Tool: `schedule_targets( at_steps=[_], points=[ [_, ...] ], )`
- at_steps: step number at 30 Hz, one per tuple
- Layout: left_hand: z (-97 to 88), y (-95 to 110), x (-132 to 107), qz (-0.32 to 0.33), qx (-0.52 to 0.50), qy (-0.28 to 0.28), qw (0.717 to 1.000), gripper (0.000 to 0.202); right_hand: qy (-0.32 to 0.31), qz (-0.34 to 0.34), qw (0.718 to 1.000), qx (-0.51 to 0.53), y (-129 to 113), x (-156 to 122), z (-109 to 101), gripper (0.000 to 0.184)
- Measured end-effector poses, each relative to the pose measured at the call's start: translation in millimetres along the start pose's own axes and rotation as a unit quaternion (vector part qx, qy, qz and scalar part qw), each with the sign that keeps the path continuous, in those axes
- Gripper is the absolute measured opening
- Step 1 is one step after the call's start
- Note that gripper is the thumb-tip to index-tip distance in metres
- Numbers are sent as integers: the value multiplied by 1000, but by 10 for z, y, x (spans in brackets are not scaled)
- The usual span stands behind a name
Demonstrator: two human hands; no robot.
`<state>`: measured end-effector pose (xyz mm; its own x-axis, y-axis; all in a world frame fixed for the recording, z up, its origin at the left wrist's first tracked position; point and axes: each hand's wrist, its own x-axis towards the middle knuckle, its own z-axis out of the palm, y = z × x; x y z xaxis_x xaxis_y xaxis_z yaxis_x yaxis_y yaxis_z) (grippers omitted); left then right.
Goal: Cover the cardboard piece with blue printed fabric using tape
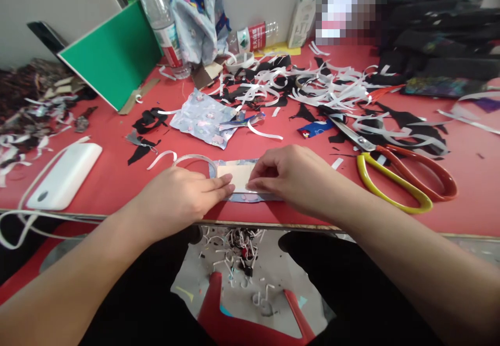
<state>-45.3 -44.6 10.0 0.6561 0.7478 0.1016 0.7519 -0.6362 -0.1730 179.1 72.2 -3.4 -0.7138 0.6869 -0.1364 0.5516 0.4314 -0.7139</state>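
Observation:
A small cream-coloured rectangular piece [235, 171] lies on a strip of grey-blue patterned fabric [246, 198] near the front edge of the red table. My left hand [187, 192] rests on its left end, fingers stretched out and pressing down. Thumb and fingertips of my right hand [287, 174] are pinched together at the piece's lower right; what they grip is too small or hidden to name. A narrow whitish strip [195, 157] curls up behind my left hand. Just beyond lies another grey-blue patterned fabric piece [207, 116].
Large scissors [394, 166] with red and yellow handles lie on the right. White and black scraps [281, 80] cover the back. A white power bank [66, 176] with a cable, a green board [113, 54] and plastic bottles [164, 28] stand left; dark fabric [441, 33] is piled right.

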Motion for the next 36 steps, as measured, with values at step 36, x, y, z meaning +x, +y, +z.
schedule_targets(
  at_steps=[36],
  points=[
    [209, -73, -22, 31, -52, 144, 988, 29, 71, -174, 982, -6, 447, -457, -178, 25]
  ],
)
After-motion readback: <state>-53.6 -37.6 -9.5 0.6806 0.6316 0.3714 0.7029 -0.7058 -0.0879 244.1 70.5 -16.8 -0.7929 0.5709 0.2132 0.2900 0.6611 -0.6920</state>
